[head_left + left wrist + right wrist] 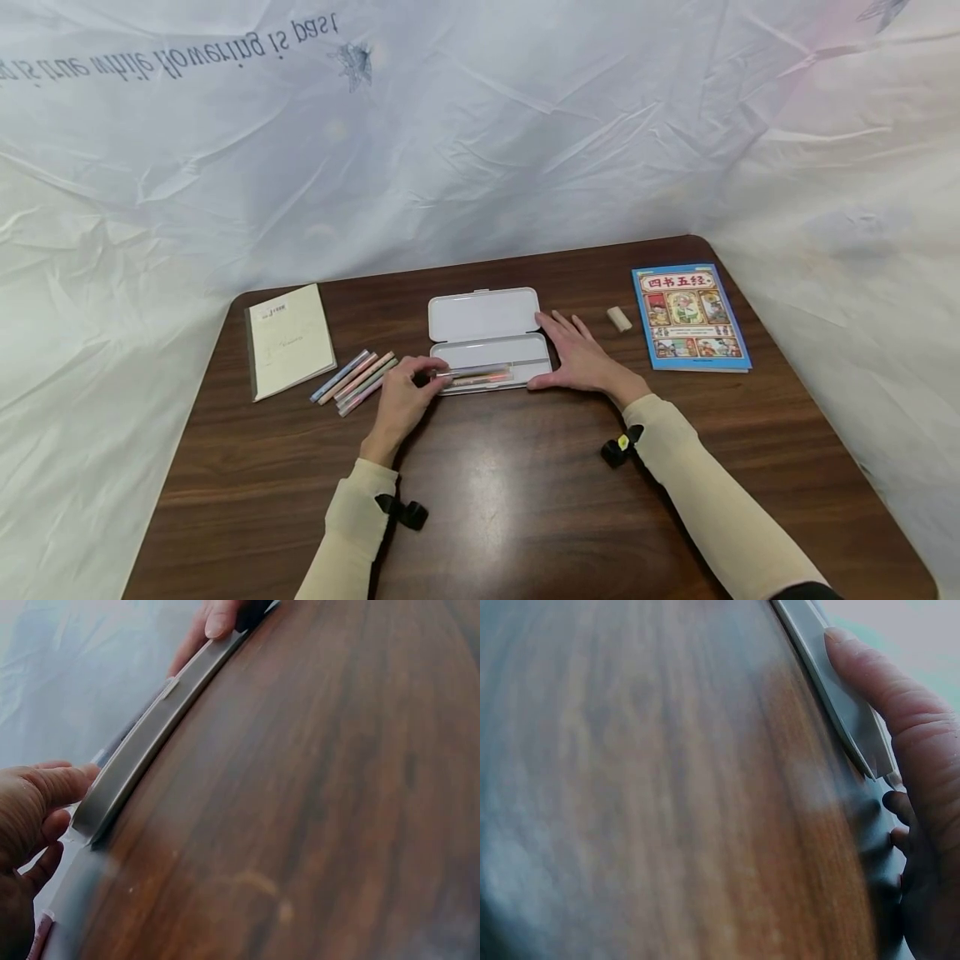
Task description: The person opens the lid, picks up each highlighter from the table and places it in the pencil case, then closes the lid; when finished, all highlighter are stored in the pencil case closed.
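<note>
An open white pencil case (528, 348) lies mid-table, its lid (483, 315) folded back toward the far side. My left hand (405, 400) pinches the left end of a slim marker pen (474, 369) over the case's lower tray. Beside that pen in the tray is another, orange-toned pen (483, 380). My right hand (581, 358) is at the case's right end with fingers spread, its thumb (870, 671) against the front wall. In the left wrist view, the case's metal side (142, 750) partly hides the pen.
Several coloured pens (356, 379) lie left of the case, near a cream notebook (292, 342). To the right are a small beige eraser (618, 318) and a blue-bordered picture book (690, 317). A white sheet (465, 167) hangs behind the wooden table (480, 517).
</note>
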`<state>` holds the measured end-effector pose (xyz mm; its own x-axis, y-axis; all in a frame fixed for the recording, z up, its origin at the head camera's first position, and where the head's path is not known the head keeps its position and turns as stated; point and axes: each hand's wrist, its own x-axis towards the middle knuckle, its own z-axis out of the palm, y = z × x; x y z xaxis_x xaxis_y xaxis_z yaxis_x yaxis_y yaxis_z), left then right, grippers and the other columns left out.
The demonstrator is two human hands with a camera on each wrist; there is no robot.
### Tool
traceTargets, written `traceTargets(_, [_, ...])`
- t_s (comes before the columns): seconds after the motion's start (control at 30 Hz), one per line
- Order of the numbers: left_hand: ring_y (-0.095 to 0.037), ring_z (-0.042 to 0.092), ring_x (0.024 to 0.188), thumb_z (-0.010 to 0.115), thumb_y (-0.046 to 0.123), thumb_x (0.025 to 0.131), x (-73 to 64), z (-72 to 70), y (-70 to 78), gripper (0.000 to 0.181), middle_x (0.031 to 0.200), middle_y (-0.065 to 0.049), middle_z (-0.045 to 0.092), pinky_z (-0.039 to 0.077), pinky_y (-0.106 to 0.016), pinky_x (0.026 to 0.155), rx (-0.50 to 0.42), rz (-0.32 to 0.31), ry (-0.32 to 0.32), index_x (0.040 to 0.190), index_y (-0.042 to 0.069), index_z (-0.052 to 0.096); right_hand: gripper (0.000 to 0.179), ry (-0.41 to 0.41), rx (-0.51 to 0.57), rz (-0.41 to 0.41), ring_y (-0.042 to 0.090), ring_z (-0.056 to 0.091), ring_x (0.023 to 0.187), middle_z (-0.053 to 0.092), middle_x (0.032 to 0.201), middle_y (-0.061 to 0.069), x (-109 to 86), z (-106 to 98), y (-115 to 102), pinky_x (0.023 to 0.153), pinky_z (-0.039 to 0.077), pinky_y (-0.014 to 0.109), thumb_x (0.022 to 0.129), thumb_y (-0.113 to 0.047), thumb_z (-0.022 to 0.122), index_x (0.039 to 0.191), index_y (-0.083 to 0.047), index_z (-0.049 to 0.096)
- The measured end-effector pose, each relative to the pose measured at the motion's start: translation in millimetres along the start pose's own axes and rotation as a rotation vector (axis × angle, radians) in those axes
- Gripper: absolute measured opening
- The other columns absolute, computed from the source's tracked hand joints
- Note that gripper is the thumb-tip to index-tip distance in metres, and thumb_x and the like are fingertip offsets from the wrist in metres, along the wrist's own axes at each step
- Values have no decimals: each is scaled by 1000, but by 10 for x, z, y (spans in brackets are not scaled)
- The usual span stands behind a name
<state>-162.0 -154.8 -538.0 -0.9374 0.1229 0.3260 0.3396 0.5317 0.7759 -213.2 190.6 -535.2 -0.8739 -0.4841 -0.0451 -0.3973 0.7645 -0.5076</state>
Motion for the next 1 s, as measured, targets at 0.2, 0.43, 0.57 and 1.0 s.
traceTargets(0.2, [-18, 62, 85, 91, 16, 85, 5, 16, 17, 17, 88, -1, 70, 50, -34, 72, 7, 17, -9, 99, 16, 82, 128, 0, 2, -3, 34, 11, 163, 23, 175, 12, 3, -4, -14, 128, -1, 57, 77, -70, 82, 170, -10, 17])
traceTargets(0.43, [-18, 63, 89, 91, 16, 86, 10, 13, 36, 18, 93, 0, 72, 51, -36, 76, 17, 0, -27, 101, 17, 82, 129, 10, 8, -8, 35, 12, 162, 23, 174, 14, 1, -19, -19, 128, -1, 59, 77, -70, 82, 170, -9, 17])
traceTargets(0.57, [-19, 63, 92, 91, 16, 85, 10, 11, 41, 19, 94, 0, 73, 51, -38, 78, 13, -6, -35, 102, 16, 82, 129, 2, 2, -4, 34, 11, 163, 22, 175, 13, 2, -15, -19, 128, -1, 58, 77, -71, 82, 170, -10, 16])
traceTargets(1.0, [-19, 62, 94, 91, 17, 85, 6, 15, 19, 19, 96, 0, 73, 50, -40, 81, -5, -34, -45, 102, 17, 83, 128, 8, 3, -4, 36, 12, 162, 23, 174, 14, -12, -13, -32, 128, 0, 59, 77, -69, 82, 169, -8, 17])
